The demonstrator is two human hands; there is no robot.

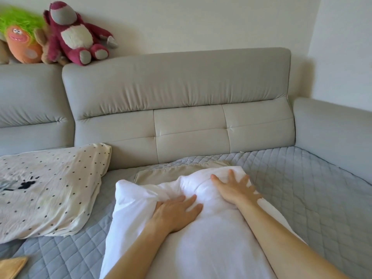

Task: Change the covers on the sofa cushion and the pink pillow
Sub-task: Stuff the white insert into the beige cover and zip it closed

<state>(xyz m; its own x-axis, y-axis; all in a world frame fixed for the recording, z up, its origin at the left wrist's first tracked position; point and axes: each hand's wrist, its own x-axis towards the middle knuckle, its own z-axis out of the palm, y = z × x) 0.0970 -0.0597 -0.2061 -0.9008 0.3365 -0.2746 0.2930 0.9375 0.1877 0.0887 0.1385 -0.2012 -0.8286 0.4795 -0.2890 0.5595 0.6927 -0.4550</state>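
Head view: a white cushion insert [193,238] lies lengthwise on the quilted grey-blue seat cover [302,188] of a light grey sofa [181,87], its near end running out of the bottom of the frame. Both forearms reach forward over it.

Left hand [177,212]: palm down on the left-centre of the insert, fingers straight and together, pressing into the fabric. Nothing is gripped; the hand lies flat and released. The cloth bunches into folds just ahead of the fingertips.

Right hand [233,188]: palm down on the far right bulge of the insert, fingers spread and extended, slightly blurred. It also holds nothing, only presses on the surface.

A beige cover [161,172] lies flat on the seat at the far end of the insert, partly hidden under it; a stitched hem edge shows toward the backrest.

To the left, a cream pillow with small dark dots [50,188] rests on the seat, its far corner against the backrest. It carries a dark splotch near its left side. It is near the insert but apart from it.

A tan fabric corner [12,264] shows at bottom left.

On top of the backrest at upper left sit a dark pink plush bear [76,35] and, beside it, an orange plush with green hair [22,37].
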